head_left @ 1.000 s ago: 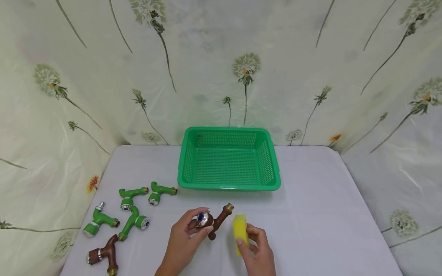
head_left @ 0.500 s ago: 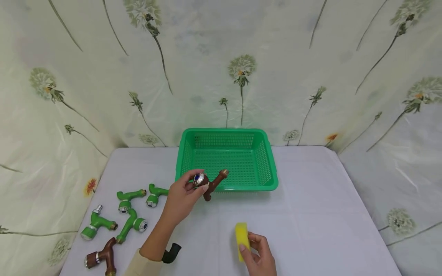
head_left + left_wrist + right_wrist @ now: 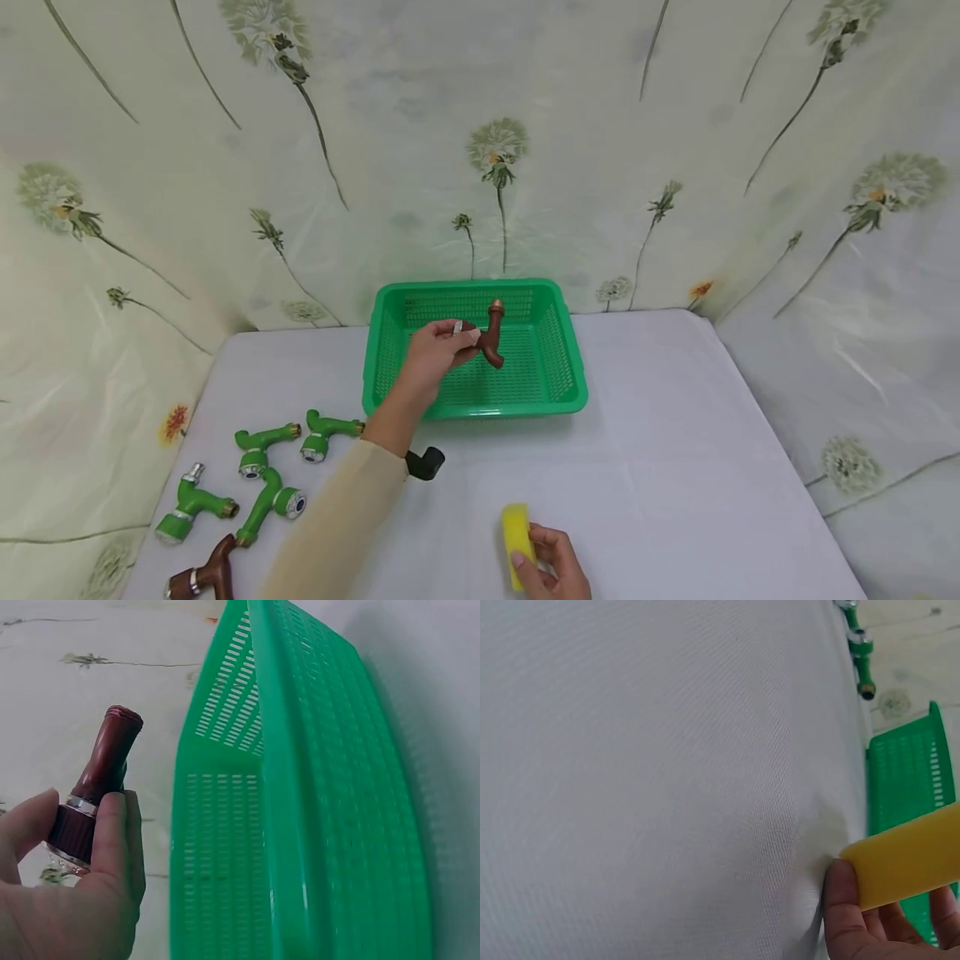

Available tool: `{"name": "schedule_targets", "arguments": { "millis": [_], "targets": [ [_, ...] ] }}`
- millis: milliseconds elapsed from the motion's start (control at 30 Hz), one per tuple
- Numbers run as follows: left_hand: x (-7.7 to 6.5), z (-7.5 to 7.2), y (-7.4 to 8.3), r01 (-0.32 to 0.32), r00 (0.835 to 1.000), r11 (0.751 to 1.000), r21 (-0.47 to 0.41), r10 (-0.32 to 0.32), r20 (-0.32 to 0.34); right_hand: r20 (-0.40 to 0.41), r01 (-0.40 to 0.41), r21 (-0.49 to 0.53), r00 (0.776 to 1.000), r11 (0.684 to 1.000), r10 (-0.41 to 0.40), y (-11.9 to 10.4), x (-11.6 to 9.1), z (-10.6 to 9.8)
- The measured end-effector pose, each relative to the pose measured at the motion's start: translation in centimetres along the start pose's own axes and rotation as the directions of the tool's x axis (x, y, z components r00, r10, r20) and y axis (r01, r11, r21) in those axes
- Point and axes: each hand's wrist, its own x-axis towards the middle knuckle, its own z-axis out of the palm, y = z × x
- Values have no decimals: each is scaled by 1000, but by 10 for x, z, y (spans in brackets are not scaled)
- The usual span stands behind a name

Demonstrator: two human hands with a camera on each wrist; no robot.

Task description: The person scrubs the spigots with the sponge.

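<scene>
Left hand (image 3: 438, 350): fingers clamped on a brown tap (image 3: 489, 337), held above the green basket (image 3: 480, 408). Right hand (image 3: 551, 567): fingers pinching a yellow sponge (image 3: 516, 533) just above the counter (image 3: 675, 467).

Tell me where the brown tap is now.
In the head view, the left hand holds the brown tap above the inside of the green basket, at the table's far centre.
</scene>
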Motion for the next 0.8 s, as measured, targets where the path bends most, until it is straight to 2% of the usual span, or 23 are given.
{"name": "schedule_targets", "arguments": {
  "millis": [100,167,400,600,800],
  "targets": [
    [17,17,-5,82,996,996,-23,-83,-24,27,-14,16,1000,1000,13,2,0,-2],
    [26,27,-9,112,993,994,-19,-112,-32,37,-19,19,999,1000,19,3,0,-4],
    [49,48,-29,204,979,976,74,-202,-35,91,-31,23,995,999,28,3,1,-10],
    [57,58,-41,267,963,956,121,-268,-14,105,-44,28,994,999,41,2,1,-13],
    [58,60,-55,297,955,923,245,-291,-60,133,-107,41,986,993,101,1,0,-16]
  ]
}}
